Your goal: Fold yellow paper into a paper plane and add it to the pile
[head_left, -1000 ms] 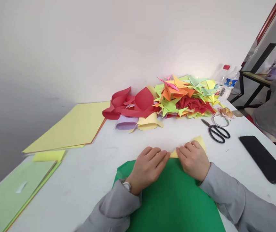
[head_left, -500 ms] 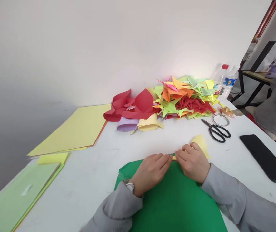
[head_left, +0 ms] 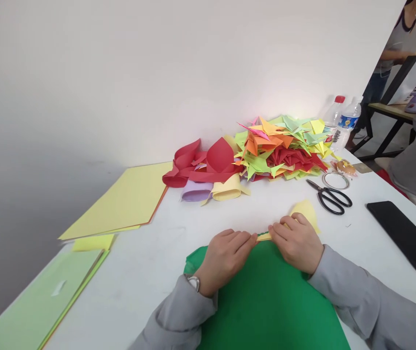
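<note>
A large green sheet [head_left: 273,301], which looks like paper, spreads below both hands and runs out of the bottom of the view. Along its far edge lies a narrow yellow paper strip [head_left: 264,237], partly hidden by fingers. My left hand [head_left: 226,260], with a watch at the wrist, pinches the left end of that strip and the green edge. On the other side my right hand [head_left: 295,243] has its fingers closed on the same edge. A wider yellow paper piece [head_left: 307,211] sticks out behind my right hand. A short gap separates the two hands.
Black-handled scissors [head_left: 330,197], a tape roll [head_left: 335,181] and a black phone [head_left: 401,237] lie to the right. Folded paper shapes [head_left: 284,146] are heaped at the back, beside red paper rolls [head_left: 220,158]. Paper sheets [head_left: 120,199] lie left. Bottles [head_left: 346,124] stand back right.
The view has shifted slightly, so most things sit further right. My hands have moved a little apart, showing more of the yellow strip. Another person now appears at the top right.
</note>
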A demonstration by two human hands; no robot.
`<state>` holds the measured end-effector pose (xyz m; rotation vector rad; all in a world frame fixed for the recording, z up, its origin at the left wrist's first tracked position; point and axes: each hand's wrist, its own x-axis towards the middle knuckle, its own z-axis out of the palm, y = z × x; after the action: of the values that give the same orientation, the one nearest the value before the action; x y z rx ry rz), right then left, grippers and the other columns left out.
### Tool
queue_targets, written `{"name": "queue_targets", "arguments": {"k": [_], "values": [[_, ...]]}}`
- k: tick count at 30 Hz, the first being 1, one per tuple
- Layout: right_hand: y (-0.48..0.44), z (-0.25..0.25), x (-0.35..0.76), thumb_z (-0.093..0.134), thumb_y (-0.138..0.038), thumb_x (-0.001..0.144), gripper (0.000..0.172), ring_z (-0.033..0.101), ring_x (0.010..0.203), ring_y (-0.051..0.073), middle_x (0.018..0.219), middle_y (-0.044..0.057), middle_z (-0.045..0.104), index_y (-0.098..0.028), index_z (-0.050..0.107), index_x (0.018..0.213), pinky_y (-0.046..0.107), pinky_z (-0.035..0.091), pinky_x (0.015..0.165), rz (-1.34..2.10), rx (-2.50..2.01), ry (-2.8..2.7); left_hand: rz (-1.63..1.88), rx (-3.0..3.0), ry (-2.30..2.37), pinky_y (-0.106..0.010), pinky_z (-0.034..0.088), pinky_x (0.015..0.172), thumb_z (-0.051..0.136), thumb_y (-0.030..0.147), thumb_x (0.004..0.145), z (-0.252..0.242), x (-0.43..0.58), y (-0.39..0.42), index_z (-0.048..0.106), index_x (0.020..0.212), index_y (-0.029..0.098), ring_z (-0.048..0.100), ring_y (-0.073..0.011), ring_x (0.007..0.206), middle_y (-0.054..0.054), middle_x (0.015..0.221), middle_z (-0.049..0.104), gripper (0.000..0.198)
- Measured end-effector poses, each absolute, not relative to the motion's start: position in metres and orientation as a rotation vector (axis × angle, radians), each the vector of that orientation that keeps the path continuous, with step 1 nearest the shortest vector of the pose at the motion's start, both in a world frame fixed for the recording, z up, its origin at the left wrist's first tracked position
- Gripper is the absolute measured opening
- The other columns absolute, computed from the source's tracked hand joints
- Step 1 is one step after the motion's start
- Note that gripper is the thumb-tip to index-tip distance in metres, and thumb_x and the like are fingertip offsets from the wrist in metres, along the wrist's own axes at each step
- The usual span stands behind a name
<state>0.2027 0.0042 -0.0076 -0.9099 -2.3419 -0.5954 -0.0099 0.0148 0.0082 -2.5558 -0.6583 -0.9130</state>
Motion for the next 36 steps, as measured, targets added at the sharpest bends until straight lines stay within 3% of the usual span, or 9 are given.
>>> {"name": "queue_targets", "arguments": {"k": [3, 11, 21, 36], "values": [[0.005, -0.008, 0.203, 0.048, -0.007, 0.088, 0.018, 0.049, 0.078, 0.019, 0.08, 0.006, 0.065, -0.011, 0.065, 0.092, 0.037, 0.031, 0.068, -0.592, -0.906, -2.345, -0.939, -2.569, -0.69, -0.025, 0.038, 0.047, 0.05, 0.015, 0.094, 0.01, -0.009, 0.014, 0.059, 0.084, 0.017, 0.053, -0.0096, 0.049, 0.002, 0.062, 0.063, 0.014], [0.009, -0.008, 0.208, 0.049, -0.007, 0.088, 0.018, 0.051, 0.079, 0.019, 0.082, 0.006, 0.067, -0.011, 0.064, 0.097, 0.037, 0.033, 0.072, -0.595, -0.902, -2.31, -1.305, -2.635, -0.795, -0.023, 0.051, 0.056, 0.058, 0.021, 0.091, 0.005, -0.015, 0.018, 0.062, 0.091, 0.018, 0.063, -0.0121, 0.061, -0.002, 0.073, 0.069, 0.005], [0.01, -0.01, 0.209, 0.051, -0.009, 0.089, 0.017, 0.053, 0.081, 0.019, 0.083, 0.005, 0.068, -0.013, 0.065, 0.097, 0.037, 0.033, 0.074, -0.596, -0.926, -2.313, -1.193, -2.62, -0.768, -0.023, 0.046, 0.05, 0.053, 0.015, 0.093, 0.006, -0.013, 0.016, 0.06, 0.083, 0.017, 0.061, -0.0114, 0.054, -0.001, 0.067, 0.068, 0.012], [0.011, -0.008, 0.214, 0.051, -0.008, 0.089, 0.018, 0.055, 0.083, 0.019, 0.083, 0.005, 0.069, -0.015, 0.065, 0.098, 0.036, 0.035, 0.077, -0.596, -0.938, -2.285, -1.296, -2.597, -0.827, -0.023, 0.051, 0.056, 0.058, 0.019, 0.09, 0.006, -0.02, 0.017, 0.064, 0.084, 0.016, 0.063, -0.0127, 0.059, -0.003, 0.07, 0.069, 0.009]]}}
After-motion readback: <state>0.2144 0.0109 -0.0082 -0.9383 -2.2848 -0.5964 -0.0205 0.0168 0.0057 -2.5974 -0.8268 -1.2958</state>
